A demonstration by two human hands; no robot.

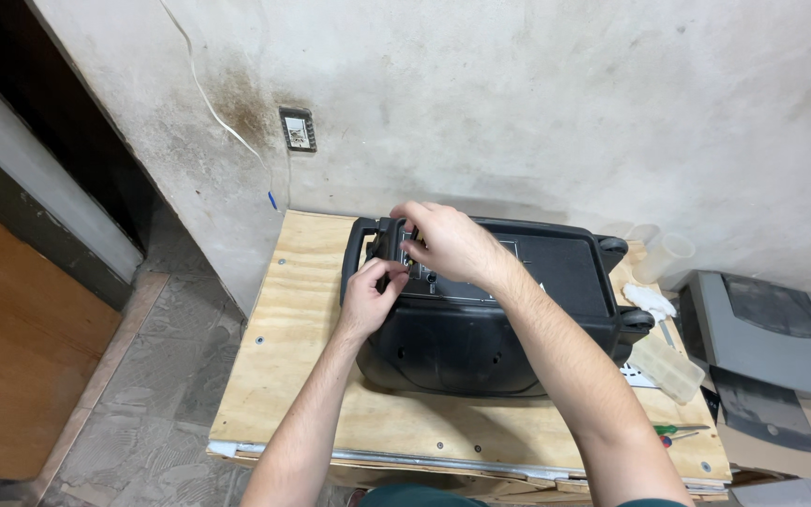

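While both hands, left and right, are pinching at the speaker panel, a slipping fingertip is risking a scratch.

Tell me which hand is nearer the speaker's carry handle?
Left. The left hand sits right beside the carry handle at the black speaker's end; the right hand rests farther along on the control panel.
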